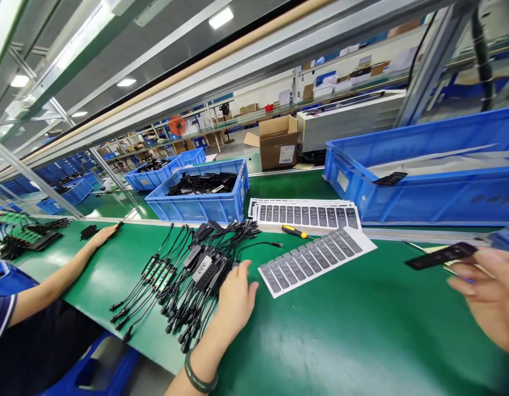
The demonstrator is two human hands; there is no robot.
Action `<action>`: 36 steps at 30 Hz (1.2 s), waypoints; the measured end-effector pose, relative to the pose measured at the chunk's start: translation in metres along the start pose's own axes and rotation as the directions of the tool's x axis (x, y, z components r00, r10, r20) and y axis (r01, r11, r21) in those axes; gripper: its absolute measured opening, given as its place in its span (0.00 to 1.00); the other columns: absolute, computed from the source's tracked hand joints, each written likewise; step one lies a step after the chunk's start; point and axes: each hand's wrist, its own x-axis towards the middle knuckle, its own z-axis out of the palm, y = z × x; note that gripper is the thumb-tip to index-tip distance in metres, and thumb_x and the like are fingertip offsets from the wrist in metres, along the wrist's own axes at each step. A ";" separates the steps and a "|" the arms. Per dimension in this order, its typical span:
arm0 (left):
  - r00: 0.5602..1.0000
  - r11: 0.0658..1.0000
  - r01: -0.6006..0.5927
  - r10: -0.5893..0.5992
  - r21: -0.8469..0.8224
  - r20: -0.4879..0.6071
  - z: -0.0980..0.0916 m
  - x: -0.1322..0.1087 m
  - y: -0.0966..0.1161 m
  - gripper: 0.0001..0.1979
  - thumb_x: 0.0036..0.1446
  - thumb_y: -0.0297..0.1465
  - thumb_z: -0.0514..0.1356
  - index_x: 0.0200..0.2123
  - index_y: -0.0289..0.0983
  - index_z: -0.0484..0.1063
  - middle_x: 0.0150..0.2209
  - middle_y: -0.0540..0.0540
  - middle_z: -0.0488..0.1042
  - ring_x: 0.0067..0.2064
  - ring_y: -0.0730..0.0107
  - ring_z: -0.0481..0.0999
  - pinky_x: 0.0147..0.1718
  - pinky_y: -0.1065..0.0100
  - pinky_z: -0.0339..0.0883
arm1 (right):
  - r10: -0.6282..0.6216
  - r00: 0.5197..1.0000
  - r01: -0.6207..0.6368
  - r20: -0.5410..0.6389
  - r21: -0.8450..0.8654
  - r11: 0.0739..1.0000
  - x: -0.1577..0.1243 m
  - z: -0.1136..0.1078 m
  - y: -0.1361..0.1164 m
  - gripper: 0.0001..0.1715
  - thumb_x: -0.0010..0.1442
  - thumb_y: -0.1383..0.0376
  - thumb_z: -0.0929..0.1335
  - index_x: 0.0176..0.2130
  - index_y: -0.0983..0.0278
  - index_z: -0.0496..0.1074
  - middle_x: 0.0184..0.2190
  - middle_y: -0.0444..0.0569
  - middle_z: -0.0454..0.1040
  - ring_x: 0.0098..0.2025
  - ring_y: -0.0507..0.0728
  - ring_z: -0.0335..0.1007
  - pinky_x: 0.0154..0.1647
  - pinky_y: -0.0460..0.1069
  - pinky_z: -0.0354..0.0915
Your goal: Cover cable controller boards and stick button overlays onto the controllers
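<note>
My left hand (235, 300), with a dark green bangle on its wrist, is at the right edge of a pile of small black boxes with cables (205, 272). Its thumb stands apart from the fingers, and I see nothing held in it. At the far right, my right hand (483, 294) grips a thin black panel (440, 256) above the table, together with metal tweezers (417, 247) that point left. A sheet of grey labels (314, 261) lies between my hands. Behind it are more label sheets (306, 214) and a yellow-and-black screwdriver (294, 231).
A blue bin (197, 206) of black parts stands behind the pile. A larger blue bin (427, 192) is at the right, with a black piece (390, 179) on its rim. Left of me, a co-worker's arm (60, 275) rests on the green table. A cardboard box (279, 146) stands farther back.
</note>
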 end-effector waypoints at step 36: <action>0.788 0.506 0.489 0.094 -0.710 0.609 0.046 -0.021 0.037 0.36 0.50 0.33 0.71 0.60 0.40 0.62 0.43 0.40 0.78 0.39 0.64 0.81 0.38 0.66 0.74 | 0.191 0.795 -0.197 0.576 -0.052 0.979 -0.127 0.077 0.027 0.15 0.53 0.55 0.75 0.34 0.62 0.71 0.24 0.41 0.66 0.21 0.48 0.60 0.18 0.43 0.64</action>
